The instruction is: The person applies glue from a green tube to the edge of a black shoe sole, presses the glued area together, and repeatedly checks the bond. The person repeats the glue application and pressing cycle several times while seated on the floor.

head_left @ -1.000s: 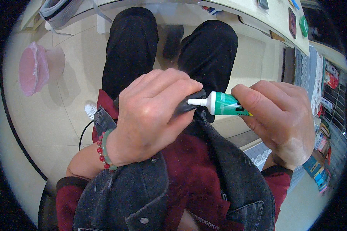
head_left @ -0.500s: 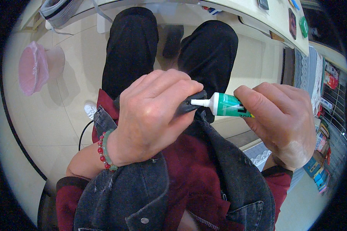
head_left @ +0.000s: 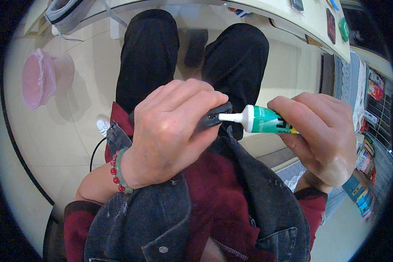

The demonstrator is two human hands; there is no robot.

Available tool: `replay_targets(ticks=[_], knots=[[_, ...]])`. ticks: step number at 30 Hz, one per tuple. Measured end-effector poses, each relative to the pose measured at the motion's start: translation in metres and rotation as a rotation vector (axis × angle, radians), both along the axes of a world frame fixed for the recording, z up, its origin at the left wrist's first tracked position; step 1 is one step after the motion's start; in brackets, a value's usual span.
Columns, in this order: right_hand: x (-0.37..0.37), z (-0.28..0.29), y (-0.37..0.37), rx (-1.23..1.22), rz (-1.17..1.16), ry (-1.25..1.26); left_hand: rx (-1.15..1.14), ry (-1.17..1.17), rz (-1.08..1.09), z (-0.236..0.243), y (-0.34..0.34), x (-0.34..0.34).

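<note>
My left hand (head_left: 168, 131), with a beaded bracelet (head_left: 116, 170) at the wrist, is closed round a dark, rubbery-looking piece (head_left: 208, 123). Most of that piece hides under the fingers and palm; its near end, which has a gap or hollow, sticks out to the right. From the other side, my right hand (head_left: 322, 135) grips a green and white glue tube (head_left: 263, 119) by its rear part, thumb and fingers pressed on it. The tube lies roughly level, its long white nozzle (head_left: 229, 117) pointing left, with the tip at the dark piece's gap.
Beyond my knees runs a white table (head_left: 187, 5), with a grey shoe (head_left: 67, 13) at its left end and a phone (head_left: 331, 26) and green round item (head_left: 344, 29) at its right. A pink-lined bin (head_left: 39, 81) stands on the left floor. Shelving (head_left: 377, 118) is at far right.
The tube and my right hand have shifted slightly to the right, so the nozzle tip sits a little further out of the dark piece's gap. My left hand has barely moved.
</note>
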State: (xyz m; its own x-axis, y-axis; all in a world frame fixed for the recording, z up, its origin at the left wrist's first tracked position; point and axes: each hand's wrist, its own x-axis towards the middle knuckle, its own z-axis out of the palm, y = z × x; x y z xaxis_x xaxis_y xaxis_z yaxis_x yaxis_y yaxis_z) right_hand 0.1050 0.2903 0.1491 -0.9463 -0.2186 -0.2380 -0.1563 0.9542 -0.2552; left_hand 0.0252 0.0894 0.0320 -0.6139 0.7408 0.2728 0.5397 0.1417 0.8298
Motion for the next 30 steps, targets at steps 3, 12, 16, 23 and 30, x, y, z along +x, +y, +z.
replay_targets(ticks=[3,12,16,23,30], knots=[[0.000,-0.004,0.002,-0.037,-0.003,0.010,-0.002,0.006,0.003,0.001,-0.001,0.000],[0.004,-0.010,0.000,-0.051,0.014,-0.025,-0.063,-0.027,-0.017,0.004,-0.004,0.001],[0.007,-0.008,0.003,-0.064,-0.018,-0.040,-0.059,-0.023,0.001,0.004,-0.004,-0.001],[0.015,-0.033,0.013,-0.400,-0.180,0.148,0.007,-0.037,0.035,0.003,-0.005,-0.004],[-0.018,-0.112,0.042,-1.127,-0.686,0.402,0.058,-0.037,0.057,0.008,-0.014,-0.013]])
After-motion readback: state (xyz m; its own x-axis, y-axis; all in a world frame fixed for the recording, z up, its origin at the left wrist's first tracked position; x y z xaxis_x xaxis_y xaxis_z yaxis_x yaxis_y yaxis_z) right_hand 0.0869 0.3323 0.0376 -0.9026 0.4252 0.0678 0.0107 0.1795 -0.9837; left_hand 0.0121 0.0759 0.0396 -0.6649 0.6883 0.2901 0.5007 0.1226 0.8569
